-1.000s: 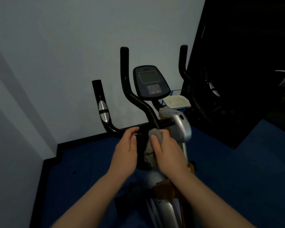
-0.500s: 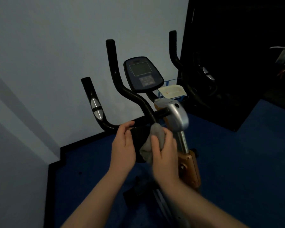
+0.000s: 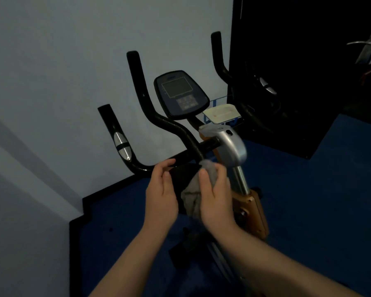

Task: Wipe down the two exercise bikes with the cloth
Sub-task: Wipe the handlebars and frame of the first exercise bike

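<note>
One exercise bike (image 3: 227,146) fills our view; its handlebar (image 3: 176,136) runs toward ten o'clock. Our right hand (image 3: 214,198) fingers curl round the bunched grey cloth (image 3: 193,196), pressing it below the bar junction to wipe, while our left hand (image 3: 161,198) steadies a dark part alongside, fingers loosely curved.

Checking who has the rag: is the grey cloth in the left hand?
No, the right hand grips the grey cloth; the left hand holds none of it.
</note>
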Available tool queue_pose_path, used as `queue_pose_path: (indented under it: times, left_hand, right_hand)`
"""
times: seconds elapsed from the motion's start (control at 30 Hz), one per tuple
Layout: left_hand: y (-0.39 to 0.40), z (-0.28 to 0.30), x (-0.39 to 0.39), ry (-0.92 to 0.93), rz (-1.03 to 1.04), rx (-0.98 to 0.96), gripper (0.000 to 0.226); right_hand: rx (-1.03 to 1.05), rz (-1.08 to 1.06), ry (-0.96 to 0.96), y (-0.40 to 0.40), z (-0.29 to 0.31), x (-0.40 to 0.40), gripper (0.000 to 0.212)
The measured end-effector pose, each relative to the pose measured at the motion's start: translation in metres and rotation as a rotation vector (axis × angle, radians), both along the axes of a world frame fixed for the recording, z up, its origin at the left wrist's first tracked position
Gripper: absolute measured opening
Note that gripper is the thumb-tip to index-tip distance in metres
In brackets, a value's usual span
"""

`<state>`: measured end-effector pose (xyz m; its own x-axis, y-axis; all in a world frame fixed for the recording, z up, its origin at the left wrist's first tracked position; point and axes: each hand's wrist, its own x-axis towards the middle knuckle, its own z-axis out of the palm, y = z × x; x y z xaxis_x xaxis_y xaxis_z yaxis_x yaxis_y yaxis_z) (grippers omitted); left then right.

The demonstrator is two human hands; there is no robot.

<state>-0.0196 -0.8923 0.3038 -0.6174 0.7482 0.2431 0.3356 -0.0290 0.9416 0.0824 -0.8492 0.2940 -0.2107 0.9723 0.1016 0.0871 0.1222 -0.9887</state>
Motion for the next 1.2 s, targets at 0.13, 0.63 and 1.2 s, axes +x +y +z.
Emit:
queue_pose_path:
  times: [0.13, 0.63, 1.2]
  left_hand:
    - [0.0, 0.0, 0.001, 0.001, 0.009, 0.011, 0.032]
    - [0.001, 0.001, 0.002, -0.027, 0.019, 0.007, 0.031]
    - [0.002, -0.003, 0.002, -0.003, 0.016, 0.063, 0.031]
  right_hand:
    - [-0.051, -0.031, 0.14, -0.021, -0.006, -0.007, 0.032]
    - [0.04, 0.069, -0.125, 0.008, 0.013, 0.006, 0.023]
    - [0.287, 0.132, -0.575, 0.018, 0.022, 0.011, 0.042]
